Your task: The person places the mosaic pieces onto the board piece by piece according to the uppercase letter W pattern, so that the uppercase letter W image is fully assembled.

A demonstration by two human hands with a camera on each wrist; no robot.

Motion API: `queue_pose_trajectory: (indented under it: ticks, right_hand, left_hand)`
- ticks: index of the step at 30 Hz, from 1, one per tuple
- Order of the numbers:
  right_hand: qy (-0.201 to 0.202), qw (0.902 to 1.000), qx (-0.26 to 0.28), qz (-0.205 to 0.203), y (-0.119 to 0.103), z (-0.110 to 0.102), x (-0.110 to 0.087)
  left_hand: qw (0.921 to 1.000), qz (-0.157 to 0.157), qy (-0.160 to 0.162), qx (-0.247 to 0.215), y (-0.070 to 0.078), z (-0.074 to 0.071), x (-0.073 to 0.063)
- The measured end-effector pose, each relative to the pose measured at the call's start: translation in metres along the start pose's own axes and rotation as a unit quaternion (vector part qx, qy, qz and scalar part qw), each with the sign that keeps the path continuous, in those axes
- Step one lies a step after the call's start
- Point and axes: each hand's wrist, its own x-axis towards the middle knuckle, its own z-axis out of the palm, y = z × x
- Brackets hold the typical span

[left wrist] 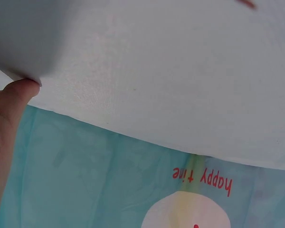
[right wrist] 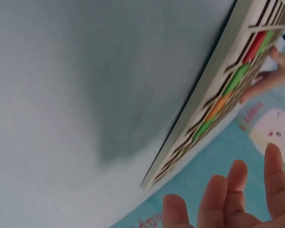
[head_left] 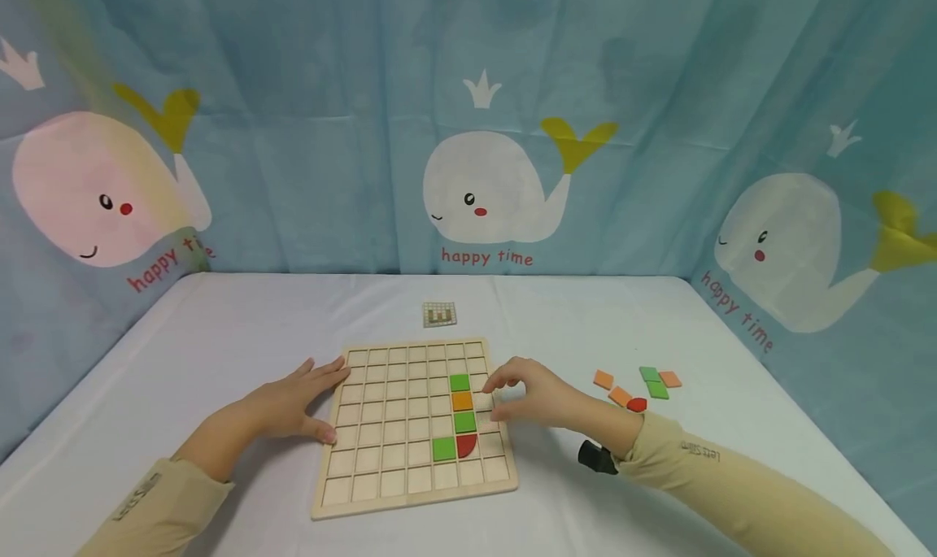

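Curtain [head_left: 315, 199]: red "happy time", left, centre, right
Right sleeve [head_left: 747, 492]: "Lets…", rest unclear, lower right
Left sleeve [head_left: 172, 500]: unreadable lettering, lower left

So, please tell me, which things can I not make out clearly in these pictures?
- Head: the small card's details are too small to read.
- Head: the black object is partly hidden by the right sleeve.
- Left wrist: most of the left hand is cut off by the left edge.
- Right wrist: the grid board is cut off by the top edge.
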Motion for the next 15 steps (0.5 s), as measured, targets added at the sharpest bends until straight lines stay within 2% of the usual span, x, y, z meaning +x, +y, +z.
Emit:
queue_pose_trajectory:
  ticks: [6, 15]
  right_hand:
    - [0.026, 0.999, 0.01, 0.034, 0.012, -0.023, -0.008]
    - [0.024, 0.998, 0.027, 0.051, 0.032, -0.067, -0.026]
  left_hand:
    - [1.0, 0.002, 0.001, 0.004, 0.0, -0.001, 0.0]
    - [1.0, -0.004, -0.003, 0.0, 0.001, -0.002, -0.001]
